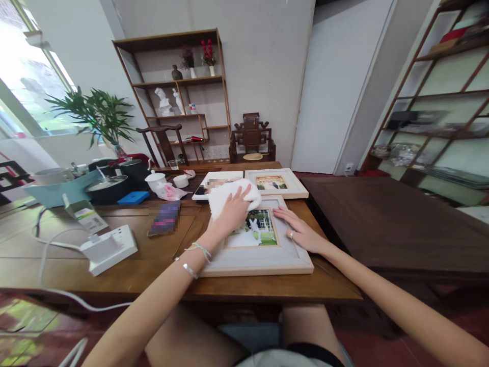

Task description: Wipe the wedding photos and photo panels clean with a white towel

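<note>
A white cloth (220,200) lies bunched under my left hand (235,210), which presses it on the upper left part of a picture frame (252,261). The frame lies flat near the table's front edge. It has a pale, wide border around a photo (263,229) of figures outdoors on grass, and the cloth and my hand cover its upper left part. My right hand (303,233), a ring on one finger, rests with fingers stretched out on the frame's right border.
Behind lie a second framed photo (280,184) and a white-edged picture (204,184). On the wooden table's left are a power strip (114,250) with cables, a phone-like object (165,218), a blue box (133,198), a white teapot (155,179) and pots. A dark table (367,219) stands right.
</note>
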The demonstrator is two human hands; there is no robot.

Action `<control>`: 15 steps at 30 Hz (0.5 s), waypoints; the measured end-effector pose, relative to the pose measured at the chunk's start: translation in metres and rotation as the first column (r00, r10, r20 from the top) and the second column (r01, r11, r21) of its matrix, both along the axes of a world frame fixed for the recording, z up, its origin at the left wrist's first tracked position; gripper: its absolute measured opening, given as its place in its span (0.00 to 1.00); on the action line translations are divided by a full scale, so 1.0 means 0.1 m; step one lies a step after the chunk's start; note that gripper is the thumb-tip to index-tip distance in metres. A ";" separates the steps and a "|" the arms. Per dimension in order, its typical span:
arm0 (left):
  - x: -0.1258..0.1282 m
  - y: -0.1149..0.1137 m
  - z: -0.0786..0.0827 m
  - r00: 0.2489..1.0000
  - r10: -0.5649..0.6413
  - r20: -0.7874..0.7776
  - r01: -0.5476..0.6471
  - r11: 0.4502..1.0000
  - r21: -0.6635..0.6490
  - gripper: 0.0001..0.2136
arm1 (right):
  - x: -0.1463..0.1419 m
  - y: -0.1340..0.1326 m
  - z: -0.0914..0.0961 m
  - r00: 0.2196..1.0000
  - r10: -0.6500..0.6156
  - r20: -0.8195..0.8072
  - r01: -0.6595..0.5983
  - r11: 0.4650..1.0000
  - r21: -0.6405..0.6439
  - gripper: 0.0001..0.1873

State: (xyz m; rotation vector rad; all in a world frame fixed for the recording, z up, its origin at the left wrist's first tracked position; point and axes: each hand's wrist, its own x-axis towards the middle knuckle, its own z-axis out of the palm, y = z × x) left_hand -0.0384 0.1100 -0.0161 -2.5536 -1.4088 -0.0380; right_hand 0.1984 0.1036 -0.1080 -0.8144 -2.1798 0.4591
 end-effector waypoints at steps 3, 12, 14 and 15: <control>0.07 -0.08 -0.01 0.994 -0.098 -0.040 0.095 0.993 -0.077 0.16 | 0.01 0.02 -0.02 1.000 -0.019 0.004 0.019 1.000 -0.016 0.29; 0.23 -1.15 0.18 0.911 -0.410 0.050 0.407 0.873 -0.269 0.11 | 0.03 0.01 0.00 1.000 -0.026 0.005 0.026 0.997 -0.073 0.27; 0.25 -1.27 0.22 0.903 -0.421 0.083 0.427 0.861 -0.278 0.11 | 0.02 0.00 0.01 0.999 -0.035 0.004 0.035 0.997 -0.075 0.26; 0.26 -1.30 0.22 0.910 -0.406 0.086 0.413 0.868 -0.275 0.11 | 0.02 0.00 0.02 0.999 -0.038 0.004 0.039 0.996 -0.074 0.26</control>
